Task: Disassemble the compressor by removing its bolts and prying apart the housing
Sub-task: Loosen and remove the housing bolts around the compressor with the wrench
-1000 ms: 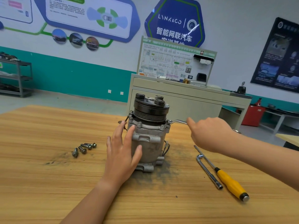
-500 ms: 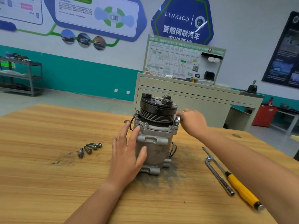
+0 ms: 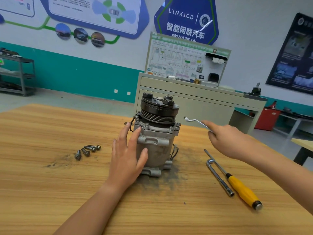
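A grey metal compressor (image 3: 156, 139) with a black pulley on top stands upright on the wooden table (image 3: 50, 192). My left hand (image 3: 127, 155) presses flat against its left side, fingers spread. To the right of the compressor my right hand (image 3: 225, 139) grips a thin silver wrench (image 3: 194, 122). The wrench's ring end hangs in the air just right of the pulley, off the housing. Several loose bolts (image 3: 88, 150) lie on the table to the left.
A yellow-handled screwdriver (image 3: 237, 182) and an L-shaped socket wrench (image 3: 219, 177) lie at the right. Dark grime stains the wood around the compressor's base. Behind the table stand a grey training cabinet (image 3: 194, 102) with a diagram board, and a metal shelf (image 3: 18, 75) at far left.
My right hand was at the compressor's top right corner half a second ago; now it has pulled back to the right with the wrench lifted clear. My left hand stays on the housing.
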### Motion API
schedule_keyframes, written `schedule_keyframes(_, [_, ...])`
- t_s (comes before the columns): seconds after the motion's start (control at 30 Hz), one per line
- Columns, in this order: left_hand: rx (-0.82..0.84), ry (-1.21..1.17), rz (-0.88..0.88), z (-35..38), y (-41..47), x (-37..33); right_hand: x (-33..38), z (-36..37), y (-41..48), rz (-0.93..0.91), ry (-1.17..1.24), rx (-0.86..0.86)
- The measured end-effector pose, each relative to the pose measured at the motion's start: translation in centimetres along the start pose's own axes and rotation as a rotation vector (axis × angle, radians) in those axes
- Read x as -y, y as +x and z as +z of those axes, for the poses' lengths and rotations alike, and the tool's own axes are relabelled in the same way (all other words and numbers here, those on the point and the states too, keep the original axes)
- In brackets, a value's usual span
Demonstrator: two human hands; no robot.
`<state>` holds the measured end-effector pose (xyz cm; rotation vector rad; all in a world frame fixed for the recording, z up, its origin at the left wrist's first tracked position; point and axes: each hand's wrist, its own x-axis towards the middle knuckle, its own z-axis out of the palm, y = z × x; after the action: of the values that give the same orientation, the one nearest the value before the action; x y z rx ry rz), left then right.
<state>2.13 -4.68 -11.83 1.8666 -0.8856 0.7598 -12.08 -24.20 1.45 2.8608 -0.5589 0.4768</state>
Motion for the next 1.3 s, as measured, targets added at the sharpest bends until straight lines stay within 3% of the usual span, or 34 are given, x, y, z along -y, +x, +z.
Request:
schedule_keyframes(0.4, [0.017, -0.018, -0.03, 0.2, -0.2, 0.2, 3.4, -0.9, 0.3, -0.126, -0.591, 0.042])
schedule_keyframes(0.8, [0.021, -0.03, -0.041, 0.0, 0.0, 0.1, 2.8, -1.9, 3.9, -0.153, -0.748, 0.111])
schedule_keyframes(1.03, [-0.004, -0.044, -0.013, 0.0, 0.0, 0.3, 2.3, 2.7, 8.8, -0.23, -0.407, -0.213])
schedule_keyframes(1.13, [0.001, -0.065, -0.026, 0.1, -0.1, 0.3, 2.4, 3.3, 9.5, -0.264, -0.299, -0.272])
schedule_keyframes(1.2, [0.009, -0.081, -0.041, 0.1, -0.1, 0.3, 2.0, 3.0, 9.1, -0.205, -0.261, -0.3])
schedule_keyframes(1.3, [0.017, -0.084, -0.043, 0.1, 0.0, 0.3, 0.8, 1.9, 7.0, -0.024, 0.059, -0.398])
